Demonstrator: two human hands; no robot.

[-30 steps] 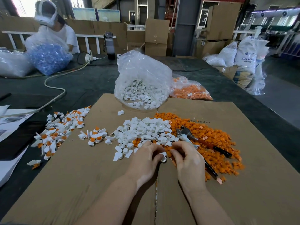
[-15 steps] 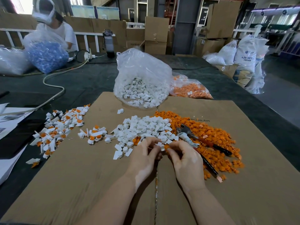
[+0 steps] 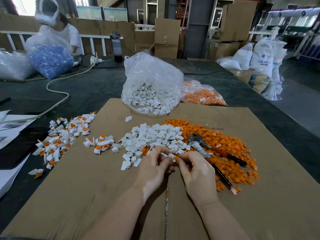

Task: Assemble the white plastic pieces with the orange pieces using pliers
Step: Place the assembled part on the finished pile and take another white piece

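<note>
A heap of loose white plastic pieces (image 3: 152, 137) lies on the cardboard sheet (image 3: 90, 187), with a heap of orange pieces (image 3: 223, 146) to its right. Pliers (image 3: 207, 149) with red and black handles lie on the orange heap, touched by neither hand. My left hand (image 3: 154, 168) pinches a white piece (image 3: 171, 155) just in front of the heaps. My right hand (image 3: 195, 168) pinches an orange piece (image 3: 177, 158) against it. Joined white-and-orange pieces (image 3: 64, 137) lie at the left, with a smaller cluster (image 3: 100, 143) beside them.
A clear bag of white pieces (image 3: 150, 87) and a bag of orange pieces (image 3: 202, 96) stand behind the heaps. Papers (image 3: 10, 129) and a cable (image 3: 57, 94) lie at the left. A person sits at the far left behind a bag of blue parts (image 3: 50, 61).
Both hands have lifted slightly off the cardboard and drawn together at the fingertips, bringing a white piece and an orange piece against each other. The pliers have not moved.
</note>
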